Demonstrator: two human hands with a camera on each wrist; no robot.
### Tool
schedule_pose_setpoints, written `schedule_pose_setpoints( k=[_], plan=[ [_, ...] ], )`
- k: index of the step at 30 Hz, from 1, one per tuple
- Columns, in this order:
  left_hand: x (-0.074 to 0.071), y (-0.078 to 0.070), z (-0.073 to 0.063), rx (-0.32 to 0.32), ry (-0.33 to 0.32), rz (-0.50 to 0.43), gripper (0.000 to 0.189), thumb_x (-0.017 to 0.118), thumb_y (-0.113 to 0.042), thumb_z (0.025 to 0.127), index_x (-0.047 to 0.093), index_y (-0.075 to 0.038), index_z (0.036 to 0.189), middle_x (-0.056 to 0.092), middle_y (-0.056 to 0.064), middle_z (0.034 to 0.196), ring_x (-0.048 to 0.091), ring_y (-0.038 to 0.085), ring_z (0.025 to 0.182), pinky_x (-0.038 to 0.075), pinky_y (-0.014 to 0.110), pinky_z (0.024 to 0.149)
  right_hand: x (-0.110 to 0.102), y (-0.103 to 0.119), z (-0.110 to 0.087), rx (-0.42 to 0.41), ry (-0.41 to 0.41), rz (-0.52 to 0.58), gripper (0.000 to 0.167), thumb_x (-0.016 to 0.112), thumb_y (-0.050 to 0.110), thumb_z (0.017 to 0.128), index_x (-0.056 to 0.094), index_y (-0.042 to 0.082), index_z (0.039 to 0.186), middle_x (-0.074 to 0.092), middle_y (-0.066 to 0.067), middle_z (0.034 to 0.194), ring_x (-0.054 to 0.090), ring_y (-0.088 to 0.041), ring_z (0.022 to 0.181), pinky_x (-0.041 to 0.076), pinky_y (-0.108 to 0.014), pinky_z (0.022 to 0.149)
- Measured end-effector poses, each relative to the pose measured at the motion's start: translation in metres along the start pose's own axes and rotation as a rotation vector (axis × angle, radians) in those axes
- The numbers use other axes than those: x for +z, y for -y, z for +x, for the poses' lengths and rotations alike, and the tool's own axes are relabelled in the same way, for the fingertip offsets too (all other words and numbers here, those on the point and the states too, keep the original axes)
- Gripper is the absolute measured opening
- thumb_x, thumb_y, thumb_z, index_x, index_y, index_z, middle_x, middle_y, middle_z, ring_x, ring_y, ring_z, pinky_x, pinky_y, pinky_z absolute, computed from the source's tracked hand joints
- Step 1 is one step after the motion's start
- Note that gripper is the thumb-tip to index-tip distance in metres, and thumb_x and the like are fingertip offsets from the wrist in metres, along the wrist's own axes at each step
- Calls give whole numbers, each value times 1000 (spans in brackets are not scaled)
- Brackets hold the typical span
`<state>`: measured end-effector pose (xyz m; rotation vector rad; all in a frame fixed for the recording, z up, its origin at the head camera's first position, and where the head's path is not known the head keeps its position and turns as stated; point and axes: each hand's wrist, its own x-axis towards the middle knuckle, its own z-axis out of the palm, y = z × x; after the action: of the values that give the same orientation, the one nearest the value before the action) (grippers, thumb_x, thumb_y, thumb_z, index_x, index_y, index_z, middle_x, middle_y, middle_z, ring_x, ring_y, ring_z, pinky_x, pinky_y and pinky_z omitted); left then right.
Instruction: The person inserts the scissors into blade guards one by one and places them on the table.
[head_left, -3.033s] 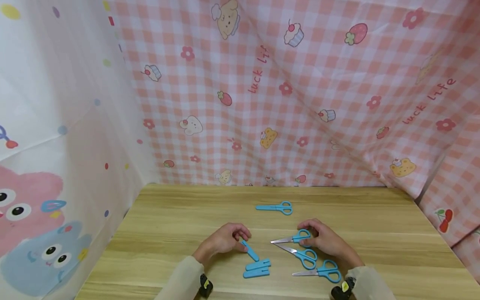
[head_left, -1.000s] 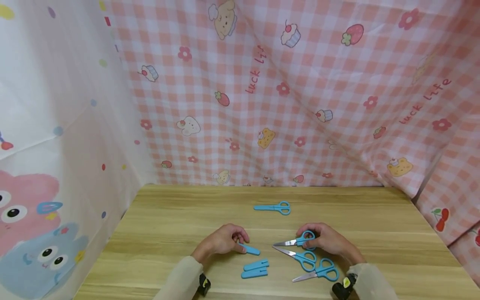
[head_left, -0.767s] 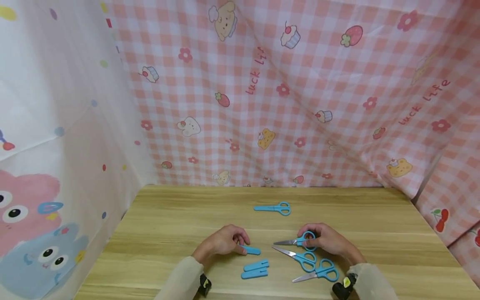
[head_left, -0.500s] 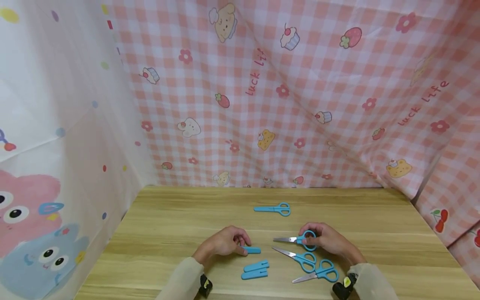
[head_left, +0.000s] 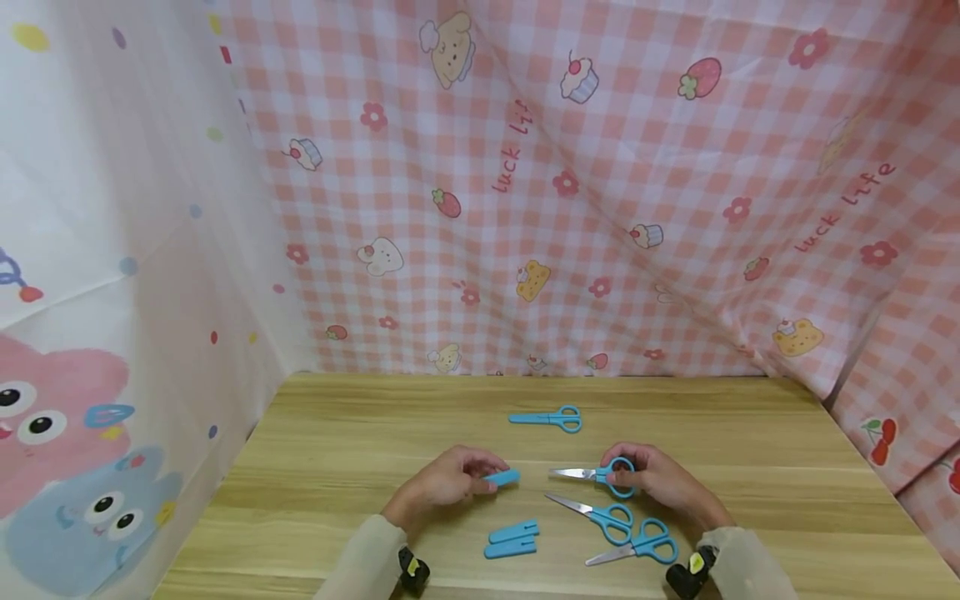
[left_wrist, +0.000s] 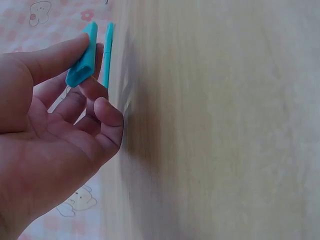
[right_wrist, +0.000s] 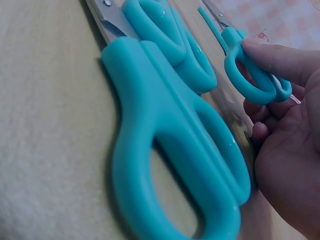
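Between thumb and fingers my left hand pinches a blue blade cover, lifted off the table in the left wrist view, its hollow end facing the palm. Across from it, my right hand holds a pair of scissors by the blue handles, bare blades pointing left toward the cover. Two uncovered pairs lie just below that hand: one pair of scissors close by, and another pair of scissors nearer the front. Two more blue covers lie side by side in front of my left hand.
Farther back on the wooden table lies a pair of scissors with its blades inside a blue cover. A pink checked cloth hangs behind the table, and a white printed cloth hangs at the left.
The left hand has turned the blue cover from slanting toward the front to pointing right and raised it. The right hand has lifted its scissors slightly, away from the pair below.
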<state>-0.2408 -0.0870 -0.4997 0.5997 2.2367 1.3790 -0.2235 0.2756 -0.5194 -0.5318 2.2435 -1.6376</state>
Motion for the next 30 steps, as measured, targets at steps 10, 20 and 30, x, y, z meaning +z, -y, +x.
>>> schedule_pose_setpoints(
  k=[10, 20, 30],
  plan=[
    [-1, -1, -2, -16, -12, -57, 32, 65, -4, 92, 69, -14, 122, 63, 4, 103, 54, 15, 82, 46, 24, 63, -1, -2, 0, 9, -14, 29, 27, 64, 13, 96, 59, -6, 113, 54, -5, 95, 50, -12, 86, 43, -25, 76],
    [-4, -5, -4, -25, -13, -66, 44, 57, -2, 95, 59, -16, 137, 56, 7, 115, 52, 20, 89, 45, 28, 64, -1, -2, 0, -8, -41, 55, 28, 60, 14, 99, 56, -8, 115, 55, 0, 92, 51, -10, 83, 45, -24, 74],
    [-7, -13, -10, -31, -18, -162, 42, 54, -2, 94, 58, -12, 134, 57, 18, 113, 63, 25, 89, 46, 34, 77, 2, 2, 2, 3, -70, 78, 29, 60, 14, 98, 54, -8, 116, 53, 2, 85, 51, -9, 79, 45, -24, 73]
  ],
)
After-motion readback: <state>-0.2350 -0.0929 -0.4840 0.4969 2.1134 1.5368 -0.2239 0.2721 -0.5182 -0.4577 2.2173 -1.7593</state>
